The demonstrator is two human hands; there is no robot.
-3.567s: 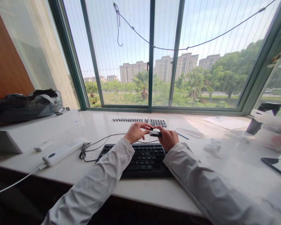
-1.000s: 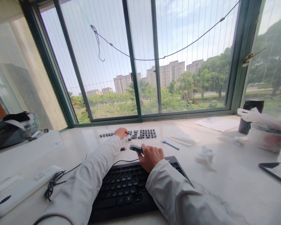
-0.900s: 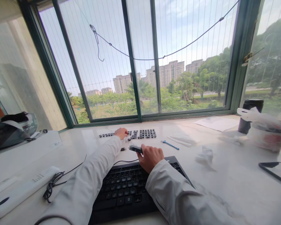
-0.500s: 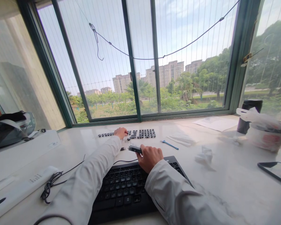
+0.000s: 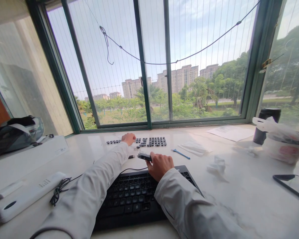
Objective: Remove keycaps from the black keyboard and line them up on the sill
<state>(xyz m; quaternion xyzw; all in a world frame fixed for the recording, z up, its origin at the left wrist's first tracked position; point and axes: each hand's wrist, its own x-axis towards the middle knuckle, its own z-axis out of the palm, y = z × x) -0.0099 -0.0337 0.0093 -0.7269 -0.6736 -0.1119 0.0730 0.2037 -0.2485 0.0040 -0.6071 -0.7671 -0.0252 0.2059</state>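
My left hand [image 5: 128, 138] reaches over the rows of loose black keycaps [image 5: 157, 141] laid out on the table. Its fingers are bent down and closed among the caps; their tips are hidden, so what they hold cannot be made out. Closer to me, my right hand [image 5: 161, 165] grips a small dark, flat block with a paler top [image 5: 144, 156], held above the back edge of the black keyboard [image 5: 129, 202]. Some keys on that keyboard lack their caps. Both sleeves cover parts of it.
Right of the keycaps lies a blue stick-like tool [image 5: 181, 154], with crumpled tissue [image 5: 217, 166] nearby. A phone [image 5: 292, 186] and a bagged tub [image 5: 282, 146] stand at right. A white power strip [image 5: 31, 194] and coiled cable [image 5: 59, 191] lie left. The window [image 5: 149, 122] borders the back.
The view has shifted slightly, moving the scene a little rightward at left. My left hand stays at the keycaps, and my right hand still holds the dark block in nearly the same place.
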